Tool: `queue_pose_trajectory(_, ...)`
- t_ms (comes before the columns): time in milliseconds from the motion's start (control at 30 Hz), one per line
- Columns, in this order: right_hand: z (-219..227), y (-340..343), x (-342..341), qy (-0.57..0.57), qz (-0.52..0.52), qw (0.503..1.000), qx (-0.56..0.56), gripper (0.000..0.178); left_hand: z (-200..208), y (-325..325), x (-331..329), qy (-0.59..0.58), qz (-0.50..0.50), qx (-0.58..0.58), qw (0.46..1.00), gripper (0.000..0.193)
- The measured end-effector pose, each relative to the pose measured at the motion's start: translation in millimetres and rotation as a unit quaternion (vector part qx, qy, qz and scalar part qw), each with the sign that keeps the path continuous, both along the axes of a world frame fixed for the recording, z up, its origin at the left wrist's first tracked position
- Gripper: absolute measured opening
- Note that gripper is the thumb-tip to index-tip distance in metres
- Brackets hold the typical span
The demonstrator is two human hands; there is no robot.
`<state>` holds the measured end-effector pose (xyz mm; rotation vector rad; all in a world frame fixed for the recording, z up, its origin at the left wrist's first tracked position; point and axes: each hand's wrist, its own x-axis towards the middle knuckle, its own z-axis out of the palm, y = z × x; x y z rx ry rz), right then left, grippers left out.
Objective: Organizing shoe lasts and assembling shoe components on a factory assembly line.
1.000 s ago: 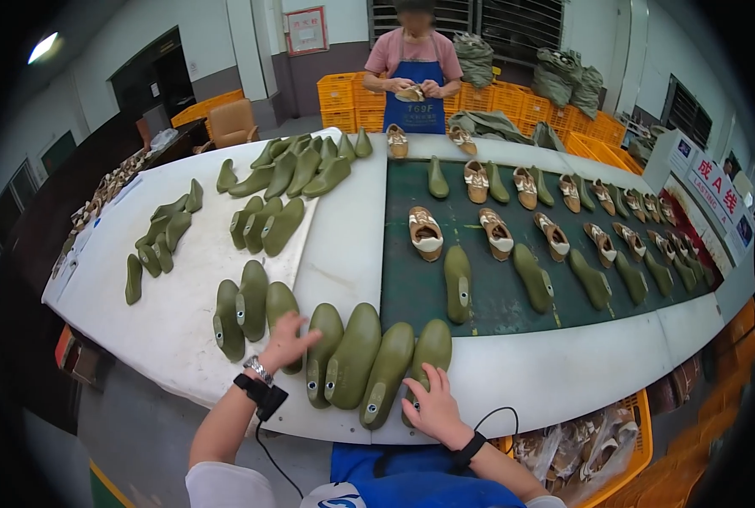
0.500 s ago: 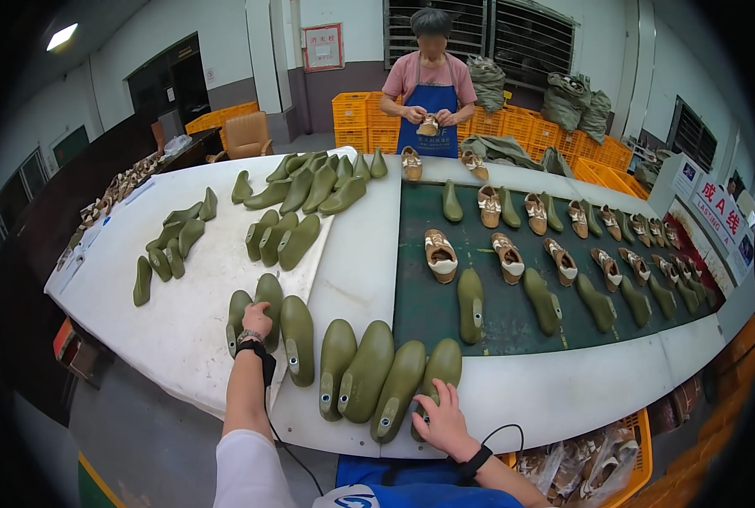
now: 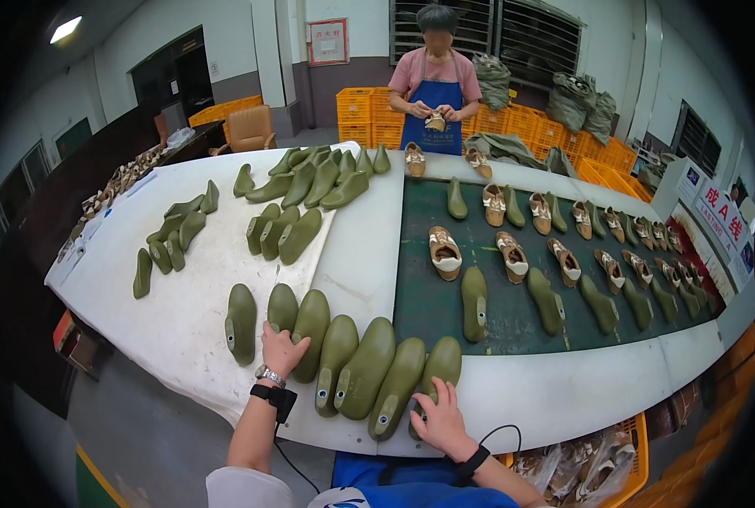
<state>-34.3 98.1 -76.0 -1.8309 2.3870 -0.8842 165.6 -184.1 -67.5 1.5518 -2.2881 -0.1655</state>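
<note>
Along the near table edge lies a row of olive-green shoe lasts, toes pointing away. My left hand [image 3: 282,349] is closed over the heel end of one shoe last [image 3: 283,305]; its thumb reaches to the neighbouring last [image 3: 311,326]. Just left of that hand a single last [image 3: 241,322] lies apart. At the row's right end, my right hand [image 3: 442,423] rests with spread fingers on the heel of the end last [image 3: 443,366]. Several lasts, among them a broad one [image 3: 367,372], lie side by side between my hands.
A dark green belt [image 3: 513,254] carries brown-and-white shoes [image 3: 445,252] and lasts in rows. More lasts [image 3: 301,237] lie on the white cloth [image 3: 208,279]. Across the table, a person in a blue apron [image 3: 432,102] holds a shoe. An orange crate [image 3: 640,440] of bagged shoes stands at lower right.
My left hand has moved right, and two lasts have shifted right toward the row. The leftmost last now lies separate from them. My right hand has stayed on its last.
</note>
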Motion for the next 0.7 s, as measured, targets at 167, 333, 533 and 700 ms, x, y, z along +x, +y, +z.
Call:
queue_pose_trajectory(167, -2, -1, 0, -0.039, -0.002, 0.999, 0.015, 0.034, -17, 4, 4, 0.061, -0.009, -0.017, 0.998, 0.042)
queue_pose_trajectory(333, -5, -1, 0, -0.017, -0.004, 1.000, 0.005, 0.034, -31, 23, 15, 0.111, -0.010, -0.104, 0.988, 0.036)
queue_pose_trajectory(533, -6, 9, -9, -0.064, 0.023, 0.997, -0.040, 0.042, -40, 31, 18, 0.102, 0.025, -0.102, 0.989, 0.037)
queue_pose_trajectory(700, -15, 78, -42, -0.196, 0.101, 0.972, 0.084, 0.042, -56, 61, 42, 0.124, -0.048, -0.121, 0.984, 0.054)
